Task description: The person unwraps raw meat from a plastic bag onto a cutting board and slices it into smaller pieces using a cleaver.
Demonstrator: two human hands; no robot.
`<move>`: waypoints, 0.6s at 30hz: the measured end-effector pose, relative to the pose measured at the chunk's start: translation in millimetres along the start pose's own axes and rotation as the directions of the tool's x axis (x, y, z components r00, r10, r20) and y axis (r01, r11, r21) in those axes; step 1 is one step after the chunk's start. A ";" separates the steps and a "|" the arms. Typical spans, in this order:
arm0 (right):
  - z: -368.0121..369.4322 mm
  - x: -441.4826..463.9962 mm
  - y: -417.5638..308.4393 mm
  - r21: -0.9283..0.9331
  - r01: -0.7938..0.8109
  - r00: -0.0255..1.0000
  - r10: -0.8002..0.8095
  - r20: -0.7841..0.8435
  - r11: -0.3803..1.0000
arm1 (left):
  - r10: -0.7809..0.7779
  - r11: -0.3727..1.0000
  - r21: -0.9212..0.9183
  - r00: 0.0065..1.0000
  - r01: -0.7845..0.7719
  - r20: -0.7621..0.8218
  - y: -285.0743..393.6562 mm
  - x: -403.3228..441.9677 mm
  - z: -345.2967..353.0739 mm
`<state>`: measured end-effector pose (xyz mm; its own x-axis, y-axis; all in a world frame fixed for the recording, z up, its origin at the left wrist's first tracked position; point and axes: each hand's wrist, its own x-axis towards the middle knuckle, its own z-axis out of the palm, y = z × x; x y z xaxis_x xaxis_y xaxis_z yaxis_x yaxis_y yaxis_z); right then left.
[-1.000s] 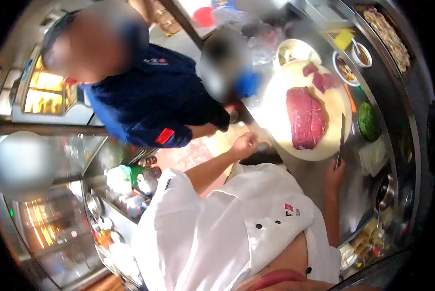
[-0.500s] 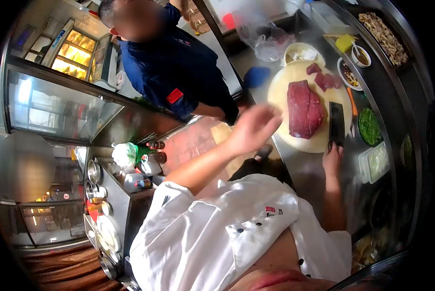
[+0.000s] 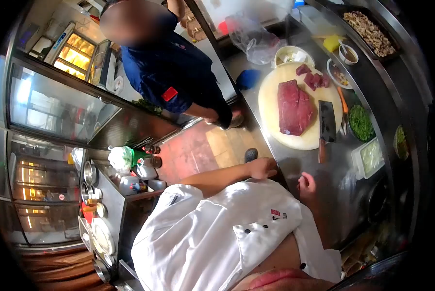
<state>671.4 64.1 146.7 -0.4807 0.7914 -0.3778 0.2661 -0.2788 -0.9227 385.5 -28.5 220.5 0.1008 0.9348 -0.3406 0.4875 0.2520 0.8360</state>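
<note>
My left hand (image 3: 262, 168) is in front of my white jacket by the counter's edge, fingers loosely bent and slightly apart, holding nothing visible. Close by on the right, my right hand (image 3: 307, 185) hovers over the near part of the counter, fingers half curled, with nothing seen in them. A large piece of red meat (image 3: 295, 107) lies on the round cutting board (image 3: 270, 97), with smaller meat chunks (image 3: 316, 81) beyond it. To the meat's right rests a cleaver (image 3: 327, 121), its wooden handle sticking out over the board's near edge; neither hand touches it.
Along the right are a bowl of chopped greens (image 3: 361, 122), a clear container (image 3: 369, 159), a sauce cup (image 3: 348, 54) and a meat tray (image 3: 370, 34). A bowl (image 3: 294, 56) and plastic bag (image 3: 258, 41) sit behind the board. A person in dark blue (image 3: 171, 68) stands at left.
My right hand has let go of the cleaver, now lying on the board, and moved back toward my body. My left hand rose, then came down near the counter's edge.
</note>
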 end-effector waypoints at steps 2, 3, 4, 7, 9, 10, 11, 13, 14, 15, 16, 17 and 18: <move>3.0 0.6 8.9 0.002 -0.011 1.000 0.011 0.005 1.000 | 0.020 0.998 0.055 1.000 -0.019 -0.018 -26.0 5.7 13.8; 4.3 1.6 13.4 -0.004 -0.012 1.000 0.012 0.003 1.000 | 0.030 0.999 0.037 0.998 -0.028 -0.051 -25.8 5.7 11.5; 8.0 4.4 18.3 -0.013 -0.005 1.000 0.005 -0.005 1.000 | 0.038 0.999 0.020 0.996 -0.036 -0.085 -25.8 5.5 9.1; 6.9 6.5 10.5 -0.048 0.044 0.998 -0.042 0.044 0.998 | -0.092 0.995 -0.051 0.992 0.087 -0.086 -16.9 -2.6 1.4; 7.4 4.9 2.3 -0.074 0.087 0.993 -0.081 0.083 0.993 | -0.077 0.997 -0.030 0.990 0.074 -0.120 -21.9 -3.5 -3.9; 8.1 2.8 -0.6 -0.076 0.089 0.993 -0.082 0.085 0.993 | -0.064 0.998 -0.011 0.986 0.063 -0.152 -21.5 -3.1 -6.4; 9.5 1.4 -4.2 -0.077 0.057 0.996 -0.052 0.070 0.995 | -0.034 0.984 -0.180 0.967 -0.012 -0.252 -18.9 0.9 -5.6; 12.3 9.9 2.5 -0.077 0.028 0.998 -0.024 0.055 0.997 | 0.184 0.929 -0.195 0.848 -0.315 -0.497 84.1 -7.3 -55.0; 13.7 12.5 20.2 -0.025 0.098 0.995 -0.097 0.014 0.995 | 0.273 0.905 -0.127 0.786 -0.405 -0.555 108.8 -14.7 -66.1; 12.7 8.1 27.8 0.021 0.168 0.985 -0.168 -0.027 0.986 | 0.359 0.874 -0.050 0.711 -0.483 -0.605 133.3 -22.2 -77.0; 11.3 6.5 32.9 0.021 0.169 0.985 -0.168 -0.029 0.985 | 0.368 0.905 -0.034 0.821 -0.424 -0.435 133.2 -23.4 -75.2; 10.2 12.7 35.0 0.011 0.121 0.993 -0.121 -0.015 0.993 | 0.365 0.927 0.007 0.897 -0.375 -0.250 132.8 -21.5 -73.9; 8.1 13.0 32.0 -0.003 0.065 0.998 -0.065 0.003 0.998 | 0.371 0.925 0.012 0.894 -0.380 -0.251 134.4 -19.9 -75.1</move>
